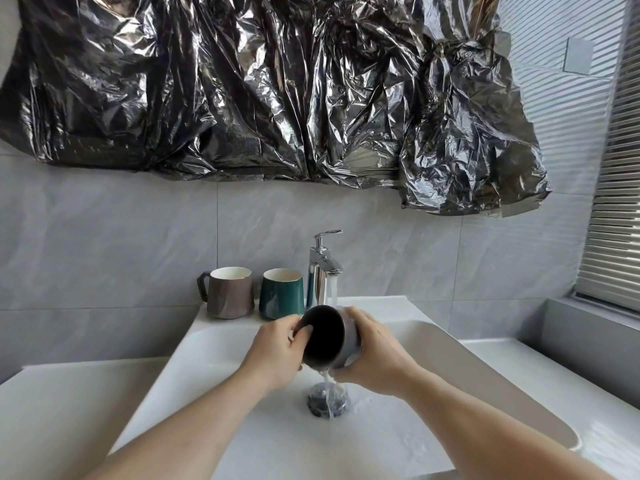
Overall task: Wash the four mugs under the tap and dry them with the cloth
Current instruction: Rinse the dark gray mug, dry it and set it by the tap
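I hold a grey mug with a dark inside [327, 336] tipped on its side over the white sink [207, 344], its mouth facing me. My right hand [372, 355] wraps its outer wall. My left hand [277, 348] grips the rim, with the thumb inside. Water runs from the chrome tap [322, 268] onto the mug and spills down to the drain [327, 400]. A brown mug with a dark handle [230, 292] and a green mug [281, 294] stand upright on the sink's back ledge, left of the tap. No cloth or fourth mug shows.
Crumpled black plastic sheeting [263, 88] covers the wall above the grey tiles. A window with blinds [613, 209] is at the right, above a grey sill. A white countertop [62, 410] flanks the sink on both sides.
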